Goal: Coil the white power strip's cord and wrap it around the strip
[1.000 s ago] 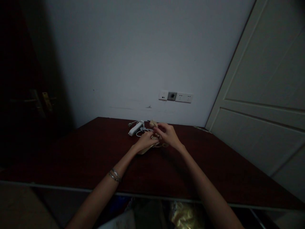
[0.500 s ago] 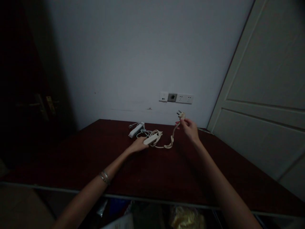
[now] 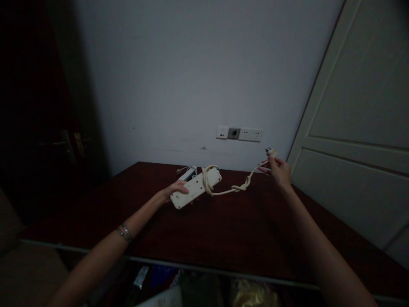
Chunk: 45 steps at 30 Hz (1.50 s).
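My left hand grips one end of a white power strip, thumb on top, with the strip lifted and tilted up to the right. Its flat face with small dark holes is toward me. A cream cord loops around the strip's far end and runs right through a loose knot. At the cord's end, my right hand pinches the plug, its prongs pointing left. Behind the left hand, a second power strip with a pale cord lies on the table, partly hidden.
The dark red table meets a pale wall carrying a row of wall sockets. A white panelled door stands at the right. Below the table's front edge are stored items, including a yellow bundle.
The left hand has raised the power strip off the table and turned its flat face toward me. My right hand has moved right with the plug, drawing the cord and its knot upward.
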Each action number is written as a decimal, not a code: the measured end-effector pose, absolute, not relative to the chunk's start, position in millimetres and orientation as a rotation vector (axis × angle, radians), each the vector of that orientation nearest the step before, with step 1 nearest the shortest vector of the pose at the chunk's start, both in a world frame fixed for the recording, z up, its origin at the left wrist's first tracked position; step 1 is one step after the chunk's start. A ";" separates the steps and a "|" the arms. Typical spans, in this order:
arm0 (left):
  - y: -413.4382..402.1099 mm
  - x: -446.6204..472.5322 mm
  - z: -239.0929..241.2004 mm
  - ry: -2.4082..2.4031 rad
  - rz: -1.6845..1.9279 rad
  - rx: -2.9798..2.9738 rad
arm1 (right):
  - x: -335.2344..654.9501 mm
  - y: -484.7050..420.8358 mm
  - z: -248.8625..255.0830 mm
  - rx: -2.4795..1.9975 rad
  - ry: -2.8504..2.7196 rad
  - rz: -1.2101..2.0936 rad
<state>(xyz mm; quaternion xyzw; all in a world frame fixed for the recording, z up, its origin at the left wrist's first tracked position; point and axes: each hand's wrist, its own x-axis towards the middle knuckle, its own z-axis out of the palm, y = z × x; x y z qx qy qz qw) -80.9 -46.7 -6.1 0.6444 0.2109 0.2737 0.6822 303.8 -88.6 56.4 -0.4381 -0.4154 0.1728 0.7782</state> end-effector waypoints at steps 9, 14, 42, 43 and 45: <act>-37.2 -85.7 -18.4 0.331 0.606 1.187 | 278.4 -134.6 95.9 -0.611 -0.932 0.687; -45.4 -78.0 -5.9 0.401 0.628 1.126 | 241.1 -162.6 98.8 -0.915 -1.414 0.901; -79.1 -65.9 6.7 0.389 0.510 1.085 | 171.5 -176.5 4.3 -1.325 -2.228 0.349; -80.3 -65.2 5.9 0.379 0.496 1.083 | 171.0 -174.1 2.3 -1.358 -2.217 0.322; -83.0 -63.6 4.1 0.364 0.462 1.076 | 171.8 -168.1 -1.7 -1.420 -2.139 0.264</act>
